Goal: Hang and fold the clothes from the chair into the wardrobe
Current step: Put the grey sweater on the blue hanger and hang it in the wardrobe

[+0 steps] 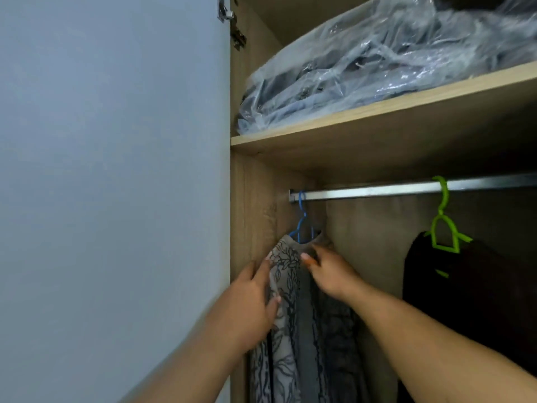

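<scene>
The patterned garment (pixel 286 289) hangs on the blue hanger (pixel 302 219) at the rail's (pixel 377 191) left end, the left hand (pixel 252 301) grip and right hand (pixel 328 271) grip each pinching its shoulders.

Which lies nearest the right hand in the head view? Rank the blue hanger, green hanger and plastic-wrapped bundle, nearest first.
From the right hand:
1. Blue hanger, just above it, rail's left end.
2. Green hanger, off to the right.
3. Plastic-wrapped bundle, on the shelf above.

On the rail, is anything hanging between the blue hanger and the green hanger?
No. In the head view the rail runs bare between the blue hanger and the green hanger.
</scene>
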